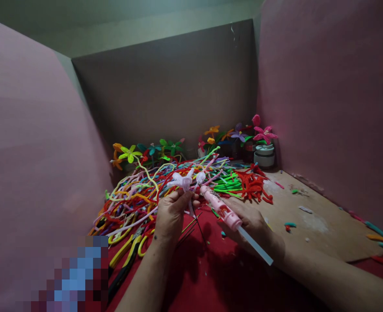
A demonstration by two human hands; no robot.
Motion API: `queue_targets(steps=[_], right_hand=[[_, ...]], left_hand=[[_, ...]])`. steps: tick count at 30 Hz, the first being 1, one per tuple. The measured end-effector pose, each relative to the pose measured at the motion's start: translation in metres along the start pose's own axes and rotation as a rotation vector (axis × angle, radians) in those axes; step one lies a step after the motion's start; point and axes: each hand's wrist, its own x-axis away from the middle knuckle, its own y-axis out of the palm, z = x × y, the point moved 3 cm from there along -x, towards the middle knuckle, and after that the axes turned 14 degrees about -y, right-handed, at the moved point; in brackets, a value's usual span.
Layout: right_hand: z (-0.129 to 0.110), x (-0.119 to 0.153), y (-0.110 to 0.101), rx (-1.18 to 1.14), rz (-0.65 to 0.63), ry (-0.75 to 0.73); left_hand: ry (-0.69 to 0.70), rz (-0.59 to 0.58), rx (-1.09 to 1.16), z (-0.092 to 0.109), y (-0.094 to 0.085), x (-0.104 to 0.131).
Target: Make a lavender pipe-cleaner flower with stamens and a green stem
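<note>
Between the thumb and fingers of my left hand [172, 212] is a pale lilac pipe-cleaner flower [182, 181], its petals facing up and a thin dark stem hanging below. A small pale bud [200, 177] stands just right of the petals. My right hand [248, 223] is closed around a pink hot glue gun [220, 206]; a translucent glue stick [255, 246] sticks out of its back end. The gun's nozzle points at the flower and bud, and I cannot tell whether it touches them. The fingers of my right hand are partly hidden behind the gun.
A heap of coloured pipe cleaners [139, 190] spreads behind my hands, with green bundles [227, 184] and red pieces [253, 184]. Yellow-handled pliers [126, 251] lie at left. Finished flowers [130, 154] stand along the back, near a grey-green jar [264, 156]. A board [295, 221] with scraps lies right.
</note>
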Motion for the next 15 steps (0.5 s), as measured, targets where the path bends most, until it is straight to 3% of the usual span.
queue_targets(steps=[15], right_hand=[[-0.0032,-0.0032,-0.002,-0.085,-0.004,0.052]], left_hand=[[0.006,-0.001,-0.028,-0.0014,-0.0014,-0.0005]])
